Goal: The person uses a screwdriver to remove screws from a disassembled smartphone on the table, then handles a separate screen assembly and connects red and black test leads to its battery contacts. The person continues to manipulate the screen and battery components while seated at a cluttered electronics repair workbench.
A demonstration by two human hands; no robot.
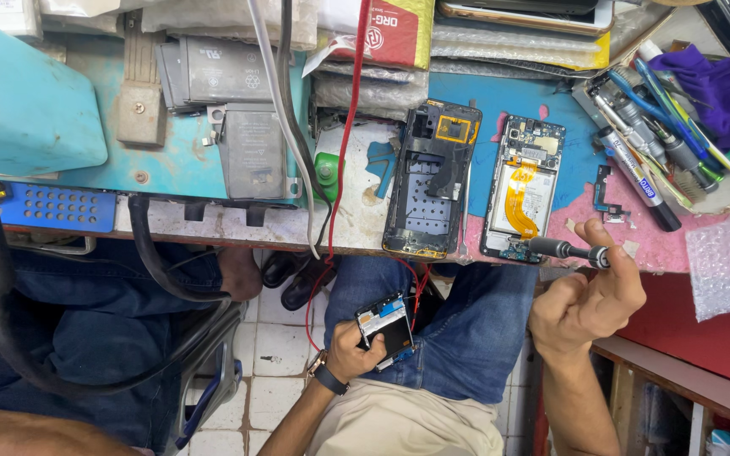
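Small phone part [386,326] over lap; dark screwdriver [569,251] level at bench edge

Bright, even light falls from above with soft shadows. Edges bow outward, perhaps from a wide lens. Focus is sharp.

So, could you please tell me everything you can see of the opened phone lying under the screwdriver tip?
The opened phone lies flat, back cover off, at the front edge of the worn blue and pink bench. Its dark frame holds a pale battery crossed by an orange flex ribbon, with circuit boards at the top and bottom ends. A black phone frame lies close beside it. The screwdriver in the right hand points at its lower corner; actual contact cannot be told.
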